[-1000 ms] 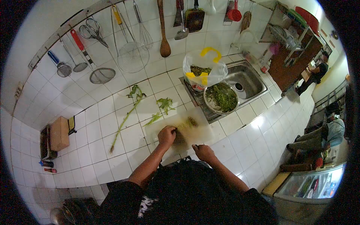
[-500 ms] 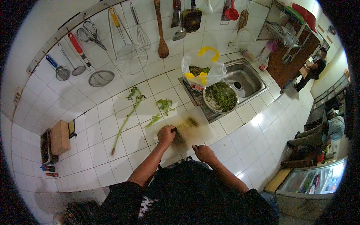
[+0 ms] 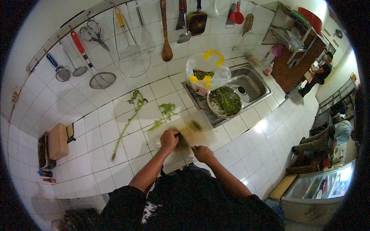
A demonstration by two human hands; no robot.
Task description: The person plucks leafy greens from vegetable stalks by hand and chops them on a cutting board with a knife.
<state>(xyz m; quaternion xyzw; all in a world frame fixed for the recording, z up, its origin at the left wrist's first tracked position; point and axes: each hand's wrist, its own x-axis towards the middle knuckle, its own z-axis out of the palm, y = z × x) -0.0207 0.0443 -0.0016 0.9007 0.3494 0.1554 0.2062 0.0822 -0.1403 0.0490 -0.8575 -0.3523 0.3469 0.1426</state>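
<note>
My right hand (image 3: 203, 154) is closed around the dark handle of a knife (image 3: 187, 141), whose thin blade slants over a pale cutting board (image 3: 208, 134). My left hand (image 3: 169, 139) is a closed fist at the board's left part, close to the blade tip. Something small and dark shows at its thumb, too hidden to name. Chopped greens (image 3: 195, 125) lie in a small heap towards the far right of the board. Beyond its far left edge rest leafy sprigs (image 3: 167, 109) and a long green stalk (image 3: 128, 129) on the tiles.
A metal bowl of chopped greens (image 3: 242, 104) and a plastic bag (image 3: 189, 73) stand beside the steel sink (image 3: 256, 82). Utensils such as a wooden spoon (image 3: 166, 50) hang on the wall. A cardboard box (image 3: 58, 142) sits left. Two people are off to the right.
My right hand has moved forward and left with the knife, bringing the blade closer to my left fist. My left hand stays on the board. The view has shifted slightly.
</note>
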